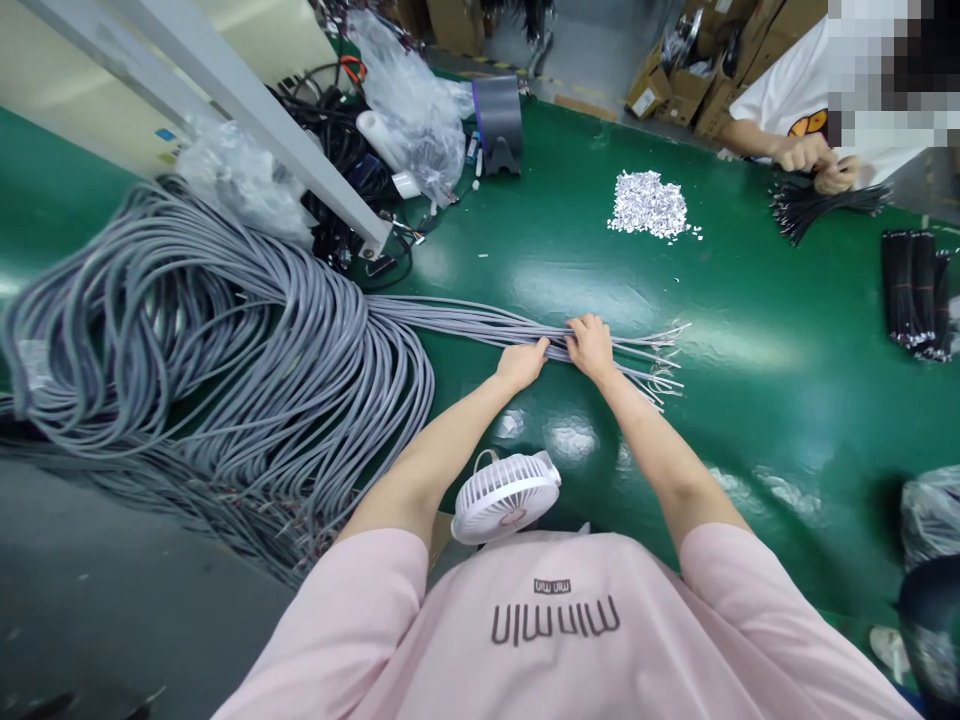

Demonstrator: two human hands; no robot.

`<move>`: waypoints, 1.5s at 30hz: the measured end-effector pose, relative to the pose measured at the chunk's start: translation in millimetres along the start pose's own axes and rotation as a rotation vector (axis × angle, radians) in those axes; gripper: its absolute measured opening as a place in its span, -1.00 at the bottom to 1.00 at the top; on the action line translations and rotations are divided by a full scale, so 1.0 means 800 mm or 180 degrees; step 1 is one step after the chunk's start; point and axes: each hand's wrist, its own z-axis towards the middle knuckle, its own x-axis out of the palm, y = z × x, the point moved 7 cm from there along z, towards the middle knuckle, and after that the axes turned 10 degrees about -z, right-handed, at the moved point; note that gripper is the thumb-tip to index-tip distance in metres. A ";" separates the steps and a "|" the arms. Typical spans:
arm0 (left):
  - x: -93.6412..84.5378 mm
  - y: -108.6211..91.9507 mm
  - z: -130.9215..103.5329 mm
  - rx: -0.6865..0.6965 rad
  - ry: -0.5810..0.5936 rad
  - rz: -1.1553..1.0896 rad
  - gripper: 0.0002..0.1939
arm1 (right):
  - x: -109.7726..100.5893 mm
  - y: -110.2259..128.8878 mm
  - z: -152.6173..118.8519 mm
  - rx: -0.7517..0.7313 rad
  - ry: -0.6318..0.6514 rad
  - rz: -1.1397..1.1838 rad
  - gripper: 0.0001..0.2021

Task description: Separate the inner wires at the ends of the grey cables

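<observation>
A bundle of grey cables (457,318) runs from a large looped pile (300,310) on the left across the green tabletop (525,240). My left hand (523,364) is closed around the bundle, thumb on top. Just to its right, my right hand (590,346) wraps over the same cables, its fingers bent across them. Beyond the right hand the loose cable ends (660,365) fan out, with thin stripped wires at their tips. The undersides of both hands are hidden.
A white fan (506,498) stands near my chest. A heap of small white pieces (649,205) lies at the back. A grey metal post (262,120), plastic bags (420,100) and a dark curved stand (498,125) are back left. A co-worker's hands (817,165) hold black wires (825,205).
</observation>
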 end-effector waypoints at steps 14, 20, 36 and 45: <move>-0.001 0.014 0.012 -0.0279 -0.0065 -0.0693 -0.29 | 0.033 -0.024 -0.033 -0.0280 -0.0103 0.0584 -0.66; -0.028 0.038 -0.052 -0.0042 -0.0191 -0.1534 -0.18 | 0.030 -0.023 -0.035 -0.0205 -0.0099 0.0446 -0.59; -0.001 0.289 -0.462 -0.0168 -0.0821 -0.3359 -0.42 | -0.038 0.058 -0.337 0.1397 -0.0327 -0.0149 -0.58; -0.042 0.208 -0.385 0.0809 -0.0125 -0.2258 -0.65 | 0.006 0.102 -0.536 0.2413 -0.0581 -0.0081 -0.62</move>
